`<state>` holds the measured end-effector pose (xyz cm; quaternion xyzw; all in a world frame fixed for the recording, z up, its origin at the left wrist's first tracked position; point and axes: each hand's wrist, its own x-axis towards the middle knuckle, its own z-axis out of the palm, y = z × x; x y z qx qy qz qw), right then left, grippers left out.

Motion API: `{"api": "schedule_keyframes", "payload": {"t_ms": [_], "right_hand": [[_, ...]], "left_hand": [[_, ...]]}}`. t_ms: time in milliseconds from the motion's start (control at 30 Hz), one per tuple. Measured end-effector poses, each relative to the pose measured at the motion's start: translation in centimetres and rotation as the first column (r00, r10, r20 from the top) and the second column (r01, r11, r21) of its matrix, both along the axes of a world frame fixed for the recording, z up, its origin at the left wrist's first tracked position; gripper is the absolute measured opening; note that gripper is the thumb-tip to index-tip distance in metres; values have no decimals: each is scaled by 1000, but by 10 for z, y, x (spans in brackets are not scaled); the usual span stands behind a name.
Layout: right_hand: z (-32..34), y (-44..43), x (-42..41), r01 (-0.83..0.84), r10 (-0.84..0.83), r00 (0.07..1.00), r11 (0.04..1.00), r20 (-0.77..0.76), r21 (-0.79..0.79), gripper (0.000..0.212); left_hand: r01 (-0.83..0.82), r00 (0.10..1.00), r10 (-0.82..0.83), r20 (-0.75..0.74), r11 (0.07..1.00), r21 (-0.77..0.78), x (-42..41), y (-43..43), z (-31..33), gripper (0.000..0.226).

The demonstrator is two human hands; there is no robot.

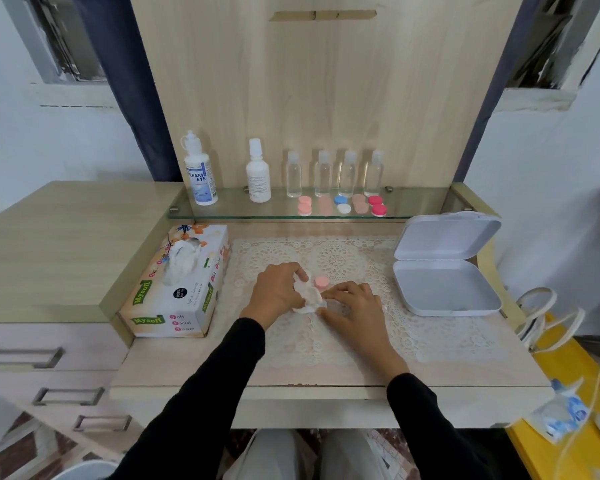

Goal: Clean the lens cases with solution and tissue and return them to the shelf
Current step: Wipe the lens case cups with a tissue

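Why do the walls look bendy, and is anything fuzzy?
Head view: the wide lens bends the edges, so the drawers and windows tilt; the corners look smeary, the middle at the mat sharp; light is soft, shadows faint.

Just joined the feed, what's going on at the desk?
A person's left hand grips a crumpled tissue at a pink lens case on the lace mat. The right hand reaches in at the case's near end; its grip is hidden. Five other cases sit on the glass shelf.
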<state>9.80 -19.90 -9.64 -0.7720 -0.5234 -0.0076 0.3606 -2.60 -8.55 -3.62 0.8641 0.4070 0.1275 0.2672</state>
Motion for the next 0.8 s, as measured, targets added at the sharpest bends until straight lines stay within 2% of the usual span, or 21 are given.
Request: {"api": "schedule_keyframes", "payload": {"t_ms": [233, 400, 533, 633, 700, 800], "right_hand": [[4, -2, -2, -6, 6, 1000, 1000, -10, -11, 24], [5, -3, -1, -15, 14, 1000, 1000, -12, -20, 23], [4, -3, -1, -10, 10, 1000, 1000, -17, -20, 23], [4, -2, -1, -5, 5, 1000, 1000, -8, -21, 23], [5, -2, -2, -2, 2, 1000, 1000, -4, -13, 24], [4, -1, -1, 2, -2, 1000, 1000, 7, -15, 24]], "left_hand": [[-14, 990, 19, 136, 999, -36, -8, 0, -3, 31], [-99, 948, 160, 274, 970, -222, -18, 8, -12, 25], [-197, 923, 219, 317, 975, -102, -15, 8, -24, 13], [-75, 965, 80, 250, 997, -32, -11, 4, -18, 24], [73, 988, -73, 133, 997, 4, -9, 1, -11, 35], [241, 970, -241, -35, 971, 2, -6, -3, -3, 39]]}}
